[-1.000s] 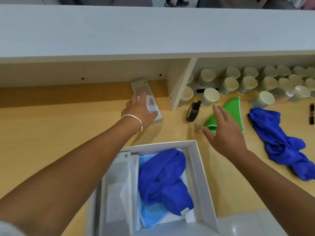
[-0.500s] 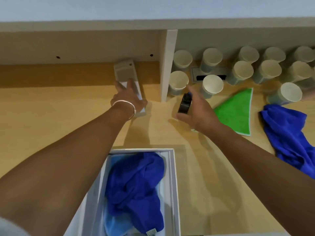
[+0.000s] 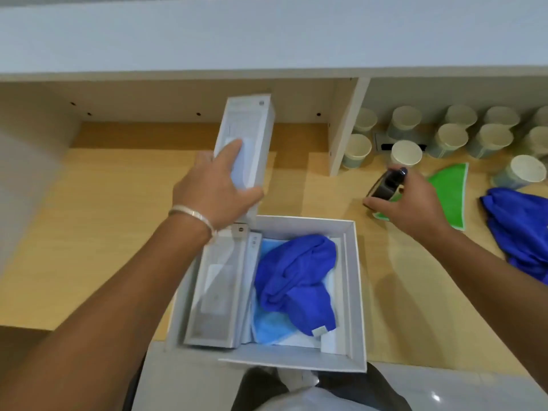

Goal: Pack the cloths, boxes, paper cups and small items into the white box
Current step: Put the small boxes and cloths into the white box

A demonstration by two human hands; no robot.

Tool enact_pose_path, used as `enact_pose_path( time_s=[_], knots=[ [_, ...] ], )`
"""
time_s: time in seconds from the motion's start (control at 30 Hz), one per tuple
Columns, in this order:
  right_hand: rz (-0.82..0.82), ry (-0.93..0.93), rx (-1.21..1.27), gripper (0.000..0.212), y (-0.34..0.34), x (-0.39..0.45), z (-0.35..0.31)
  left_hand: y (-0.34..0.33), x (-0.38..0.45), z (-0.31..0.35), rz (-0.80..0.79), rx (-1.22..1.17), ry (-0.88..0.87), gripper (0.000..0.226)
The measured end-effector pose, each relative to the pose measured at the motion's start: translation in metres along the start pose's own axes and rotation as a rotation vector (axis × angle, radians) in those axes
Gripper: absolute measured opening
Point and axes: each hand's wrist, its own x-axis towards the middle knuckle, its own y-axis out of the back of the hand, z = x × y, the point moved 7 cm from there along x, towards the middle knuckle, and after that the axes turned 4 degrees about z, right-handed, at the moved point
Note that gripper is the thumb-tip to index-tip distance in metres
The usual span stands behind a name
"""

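Note:
The white box (image 3: 354, 295) sits at the desk's near edge. Inside it lie a long grey carton (image 3: 215, 289) along the left wall, a blue cloth (image 3: 296, 277) and a light blue cloth (image 3: 272, 330) under it. My left hand (image 3: 216, 188) grips another long white carton (image 3: 247, 137), lifted just beyond the box's far left corner. To the right, my right hand (image 3: 406, 200) holds a black tape roll (image 3: 385, 183) just above the desk, over the corner of a green cloth (image 3: 447, 194). Several paper cups (image 3: 406, 152) stand under the shelf.
A second blue cloth (image 3: 522, 229) lies at the far right. A white shelf (image 3: 267, 40) overhangs the back of the wooden desk (image 3: 103, 232), with a vertical divider (image 3: 347, 126) between the left bay and the cups. A grey socket plate (image 3: 382, 143) sits among the cups.
My left hand has lifted the long white carton off the desk and drawn it toward the white box. My right hand closed on the black tape roll and picked it up.

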Motion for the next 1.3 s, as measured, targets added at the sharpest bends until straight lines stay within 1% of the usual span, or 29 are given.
enact_pose_path(
  time_s=[0.1, 0.2, 0.33, 0.47, 0.53, 0.73, 0.9, 1.07, 1.2, 1.3],
  knots=[
    [0.025, 0.006, 0.055, 0.082, 0.017, -0.033, -0.022, 0.017, -0.060, -0.019, -0.021, 0.009, -0.030, 0.084],
    [0.037, 0.047, 0.121, 0.081, 0.026, -0.063, -0.049, 0.015, -0.102, -0.032, -0.024, 0.013, -0.064, 0.085],
    [0.082, 0.090, 0.130, 0.082, 0.036, -0.098, -0.077, 0.002, -0.143, -0.054, -0.023, 0.018, -0.090, 0.085],
    [0.075, 0.114, 0.127, 0.083, 0.035, -0.124, -0.096, -0.021, -0.167, -0.071, -0.039, 0.067, -0.106, 0.084],
    [0.054, 0.123, 0.139, 0.083, 0.029, -0.134, -0.103, -0.032, -0.173, -0.077, -0.069, 0.095, -0.092, 0.084],
    [-0.103, 0.182, 0.101, 0.079, -0.002, -0.152, -0.108, -0.046, -0.178, -0.074, -0.092, 0.205, -0.041, 0.084],
    [-0.169, 0.256, 0.074, 0.063, -0.025, -0.157, -0.116, -0.039, -0.179, -0.076, -0.083, 0.326, -0.014, 0.084],
    [-0.277, 0.250, 0.065, 0.070, -0.069, -0.151, -0.126, -0.035, -0.183, -0.068, -0.047, 0.381, -0.058, 0.068],
    [-0.292, 0.276, 0.065, 0.072, -0.097, -0.146, -0.133, -0.040, -0.178, -0.061, -0.050, 0.417, -0.084, 0.063],
    [-0.319, 0.292, 0.025, 0.076, -0.117, -0.142, -0.135, -0.044, -0.176, -0.058, -0.034, 0.422, -0.091, 0.054]
  ],
)
